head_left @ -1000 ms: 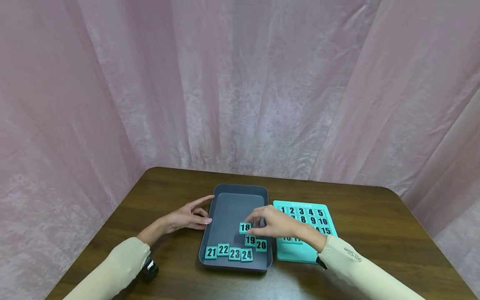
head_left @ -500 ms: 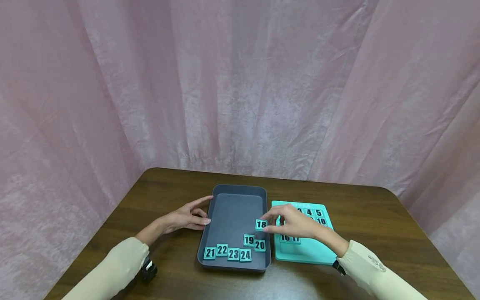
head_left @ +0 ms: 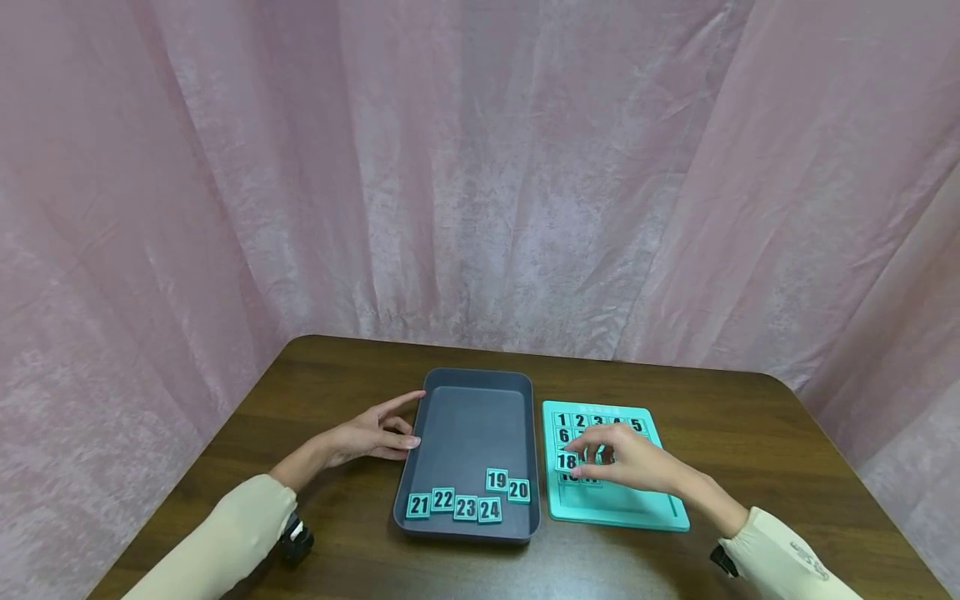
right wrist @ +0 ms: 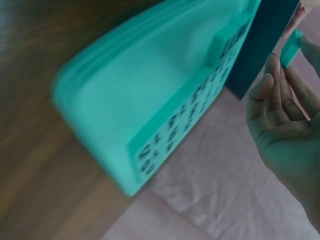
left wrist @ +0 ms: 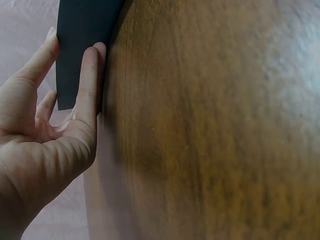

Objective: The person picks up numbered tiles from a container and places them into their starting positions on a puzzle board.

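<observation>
Head view: tile 18 (head_left: 567, 462) over the turquoise board (head_left: 618, 512)

Your right grip (head_left: 622, 458) pinches it, blocking several numbers; 1, 2, 5 and 6 read plainly. Your left grip (head_left: 373, 432), fingers extended, touches the gray tray's (head_left: 472, 425) left edge. Tiles 19–24 (head_left: 466, 507) lie toward its near end. A narrow desk (head_left: 720, 442) gap separates tray and board.

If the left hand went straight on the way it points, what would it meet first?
The gray tray, at once: the left hand appears to be touching its side.
</observation>
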